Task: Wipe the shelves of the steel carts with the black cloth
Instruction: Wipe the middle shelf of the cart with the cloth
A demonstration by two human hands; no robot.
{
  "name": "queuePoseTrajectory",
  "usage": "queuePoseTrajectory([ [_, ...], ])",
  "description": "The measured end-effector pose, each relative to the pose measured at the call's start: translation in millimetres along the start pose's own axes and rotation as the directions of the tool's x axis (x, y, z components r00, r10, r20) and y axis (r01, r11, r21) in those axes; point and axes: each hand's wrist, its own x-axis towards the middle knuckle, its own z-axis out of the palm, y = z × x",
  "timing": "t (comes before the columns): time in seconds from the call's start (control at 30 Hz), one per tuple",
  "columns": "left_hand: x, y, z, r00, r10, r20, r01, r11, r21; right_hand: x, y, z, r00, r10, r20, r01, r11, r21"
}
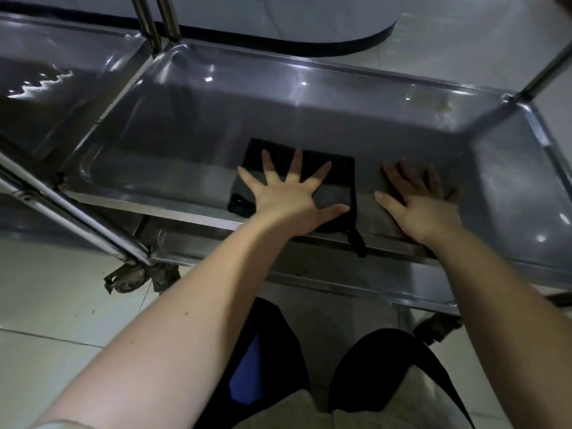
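Steel shelf (309, 125): shallow tray of the nearer cart, with a raised rim all round.
Second cart (62, 51): just beside the shelf's left end.
Black cloth (340, 168): flat on the shelf by its front rim, left of middle.
Left hand (288, 196): fingers spread straight, palm pressing the cloth, gripping nothing.
Right hand (424, 209): flat on the bare shelf just right of the cloth, fingers straight, holding nothing.
Loop (357, 243): hangs from the cloth over the shelf's front rim.
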Motion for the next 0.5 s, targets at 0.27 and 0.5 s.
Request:
queuePoseTrajectory([
  [0.27, -6, -75, -7, 0.997, -0.065, -0.031, 0.063, 0.996, -0.056, -2, 4, 1, 0.998, -0.028, -0.054, 0.029, 0.999, 0.020],
  [0.5, -10, -130, -15, 0.991, -0.125, -0.045, 0.121, 0.989, -0.082, -1, 2, 4, 0.997, -0.032, -0.072, 0.033, 0.999, 0.001],
])
